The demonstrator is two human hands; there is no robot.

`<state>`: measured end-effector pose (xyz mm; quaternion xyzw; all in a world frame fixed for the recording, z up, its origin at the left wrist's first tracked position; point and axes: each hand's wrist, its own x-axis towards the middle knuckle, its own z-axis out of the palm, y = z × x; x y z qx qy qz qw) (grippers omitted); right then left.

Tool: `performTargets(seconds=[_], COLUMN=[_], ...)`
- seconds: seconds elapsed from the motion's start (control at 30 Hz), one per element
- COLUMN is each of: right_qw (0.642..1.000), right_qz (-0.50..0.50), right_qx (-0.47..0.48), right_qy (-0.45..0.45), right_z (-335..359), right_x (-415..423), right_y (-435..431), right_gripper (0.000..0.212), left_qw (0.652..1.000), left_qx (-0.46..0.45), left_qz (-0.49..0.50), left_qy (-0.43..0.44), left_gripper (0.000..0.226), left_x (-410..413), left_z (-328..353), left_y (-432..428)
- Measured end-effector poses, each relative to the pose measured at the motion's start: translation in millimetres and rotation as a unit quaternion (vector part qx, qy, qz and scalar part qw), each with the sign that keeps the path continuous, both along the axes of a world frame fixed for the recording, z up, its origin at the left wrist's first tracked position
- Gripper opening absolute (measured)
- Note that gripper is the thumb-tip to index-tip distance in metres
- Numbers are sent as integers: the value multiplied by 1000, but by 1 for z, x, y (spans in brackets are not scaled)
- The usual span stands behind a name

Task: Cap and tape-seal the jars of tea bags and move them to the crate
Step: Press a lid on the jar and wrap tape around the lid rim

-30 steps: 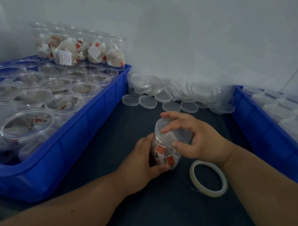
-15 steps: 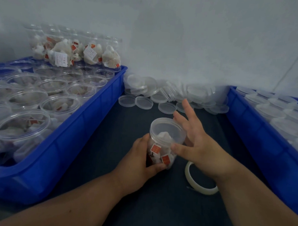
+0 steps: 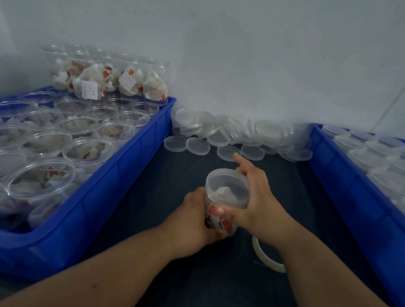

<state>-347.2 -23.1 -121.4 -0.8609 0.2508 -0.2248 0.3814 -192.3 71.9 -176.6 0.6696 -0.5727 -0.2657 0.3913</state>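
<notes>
Centre frame, the left hand (image 3: 195, 218) clamps the jar (image 3: 220, 213) steady — the right hand (image 3: 252, 201) curls around its lid (image 3: 226, 187), probably twisting. Tape roll (image 3: 265, 256) waits beside.

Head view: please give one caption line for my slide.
Both hands grip a clear plastic jar of tea bags: left hand on body, right hand on lid.

Jar (image 3: 220, 213): clear plastic, showing off-white tea bags with red-orange tags (image 3: 212, 210). Lid (image 3: 228, 187): translucent, frosted white. Left crate (image 3: 118, 180) and right crate (image 3: 356, 197): both showing solid bright blue. Loose lids (image 3: 243, 136): appearing translucent white. Tape roll (image 3: 264, 259): showing milky white. Table surface (image 3: 173, 175): reading dark navy. Wall (image 3: 246, 63): appearing pale grey-white.
</notes>
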Motion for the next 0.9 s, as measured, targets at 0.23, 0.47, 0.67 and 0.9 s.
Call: performTargets(seconds=[0.23, 0.47, 0.67, 0.9], right_qw=[983, 979, 997, 998], right_qz=[85, 12, -45, 56], right_qx=[148, 167, 48, 12], right_qy=[-73, -115, -51, 23], right_z=[-6, -12, -9, -2], right_x=[-14, -13, -1, -8], right_y=[0, -7, -6, -8], right_gripper=[104, 94, 89, 108], left_qw=[999, 998, 998, 981], left_qx=[42, 53, 27, 0], left_qz=[5, 8, -11, -2], left_qy=[17, 13, 59, 195], left_gripper=[99, 103, 93, 115], left_x=[2, 1, -3, -11], left_z=[3, 3, 11, 14], left_y=[-2, -2, 0, 1])
